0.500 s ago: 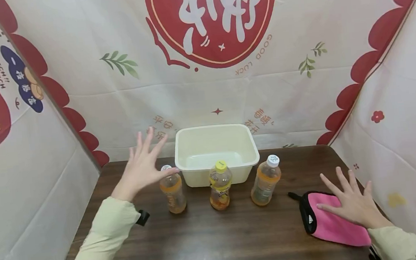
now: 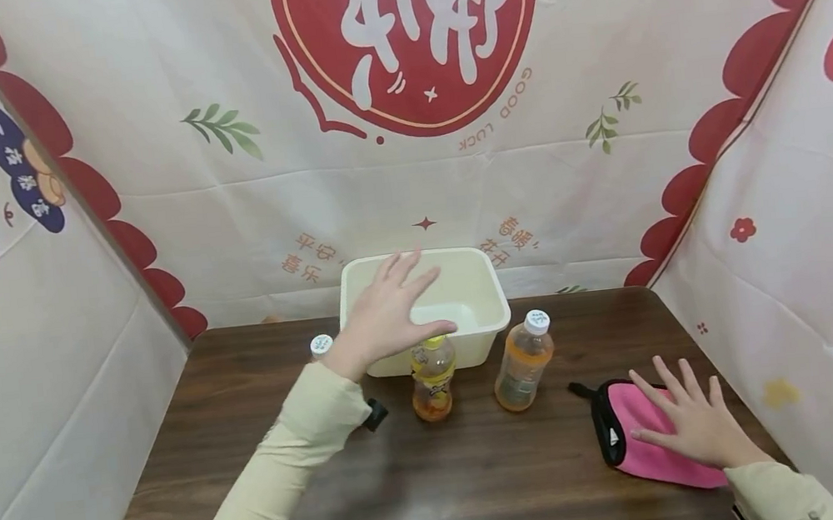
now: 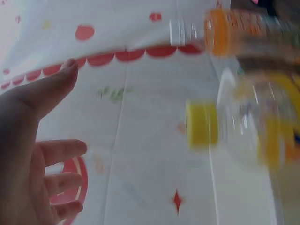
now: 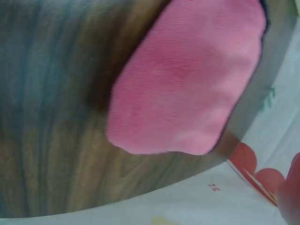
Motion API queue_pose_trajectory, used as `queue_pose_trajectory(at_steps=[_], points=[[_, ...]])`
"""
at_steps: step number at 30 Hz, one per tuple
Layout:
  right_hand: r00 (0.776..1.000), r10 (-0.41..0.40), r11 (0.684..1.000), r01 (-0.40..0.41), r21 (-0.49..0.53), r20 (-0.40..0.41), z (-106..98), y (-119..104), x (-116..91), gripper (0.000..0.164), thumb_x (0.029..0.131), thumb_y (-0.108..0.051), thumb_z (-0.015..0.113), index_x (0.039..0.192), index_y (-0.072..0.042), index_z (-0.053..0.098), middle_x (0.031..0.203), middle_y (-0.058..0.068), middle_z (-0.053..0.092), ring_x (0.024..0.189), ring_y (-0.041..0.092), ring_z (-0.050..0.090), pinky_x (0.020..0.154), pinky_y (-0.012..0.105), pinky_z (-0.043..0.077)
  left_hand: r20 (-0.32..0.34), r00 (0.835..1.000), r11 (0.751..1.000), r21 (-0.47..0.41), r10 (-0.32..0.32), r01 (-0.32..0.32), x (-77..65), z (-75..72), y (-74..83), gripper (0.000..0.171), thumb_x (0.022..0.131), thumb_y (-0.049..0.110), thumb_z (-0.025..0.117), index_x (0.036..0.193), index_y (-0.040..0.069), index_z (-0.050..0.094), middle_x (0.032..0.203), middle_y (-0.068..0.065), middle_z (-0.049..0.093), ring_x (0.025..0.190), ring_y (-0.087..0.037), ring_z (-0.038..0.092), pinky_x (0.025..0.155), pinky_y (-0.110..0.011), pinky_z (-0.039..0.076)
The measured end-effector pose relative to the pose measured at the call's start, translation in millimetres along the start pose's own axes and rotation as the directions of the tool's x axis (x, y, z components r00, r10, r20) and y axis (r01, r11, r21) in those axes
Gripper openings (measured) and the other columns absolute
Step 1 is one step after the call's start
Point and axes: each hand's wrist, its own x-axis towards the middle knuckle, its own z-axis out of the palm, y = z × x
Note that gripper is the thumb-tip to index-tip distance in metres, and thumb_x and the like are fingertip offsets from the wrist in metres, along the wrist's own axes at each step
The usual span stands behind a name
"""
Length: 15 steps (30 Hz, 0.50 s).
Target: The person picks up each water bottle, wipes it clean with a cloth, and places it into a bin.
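Note:
My left hand (image 2: 380,318), fingers spread and holding nothing, hovers over a yellow-capped drink bottle (image 2: 433,388). In the left wrist view the yellow cap (image 3: 201,124) lies beyond the thumb and fingers, with a gap between. To its right stands a white-capped bottle (image 2: 523,367) with amber liquid. A second white-capped bottle (image 2: 321,346) is mostly hidden behind my left forearm. On the right, my right hand (image 2: 703,425) has its fingers splayed above a pink pouch (image 2: 658,467) with black trim. The pouch fills much of the right wrist view; only a fingertip (image 4: 289,192) shows there.
Behind the bottles a cream plastic basin (image 2: 481,346) sits at the back of the brown wooden table (image 2: 454,491). White printed cloth (image 2: 380,192) walls in the back and both sides. A black strap (image 2: 581,390) sticks out from the pouch.
My left hand has swept right, from over the left white-capped bottle to over the yellow-capped one. The right hand stays above the pouch. The head view has shifted slightly.

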Motion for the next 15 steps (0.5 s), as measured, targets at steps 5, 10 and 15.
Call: queue_pose_trajectory(at_steps=[5,10,15], points=[[1.0,-0.002,1.0,0.002,-0.006,0.03,17.1,5.9,-3.8,0.084,0.078,-0.057,0.058,0.145,-0.032,0.015,0.152,0.012,-0.004,0.133,0.041,-0.016,0.094,0.064,-0.018,-0.006,1.0,1.0,0.005,0.031,-0.03,21.7,18.0,30.7,0.074,0.079,0.063,0.053,0.138,0.02,0.039,0.141,-0.006,0.035,0.129,-0.026,0.029,0.092,-0.044,0.042],[1.0,-0.016,1.0,0.016,0.001,0.023,28.3,8.5,-6.8,0.072,0.079,-0.055,0.057,0.141,-0.027,0.032,0.15,0.017,0.011,0.135,0.041,-0.009,0.093,0.072,-0.001,0.007,0.999,0.999,-0.017,0.035,-0.035,33.0,41.7,55.2,0.071,0.081,0.059,0.054,0.137,0.018,0.04,0.139,-0.008,0.037,0.126,-0.025,0.035,0.089,-0.038,0.045],[0.999,-0.001,1.0,0.002,-0.002,0.054,38.1,11.0,-9.1,0.074,0.078,-0.057,0.057,0.141,-0.03,0.029,0.144,0.021,0.023,0.13,0.05,0.008,0.092,0.073,0.007,0.071,0.997,0.996,-0.081,-0.025,0.031,37.2,65.8,73.8,0.071,0.082,0.056,0.055,0.137,0.014,0.039,0.138,-0.01,0.037,0.122,-0.028,0.039,0.088,-0.035,0.046]])
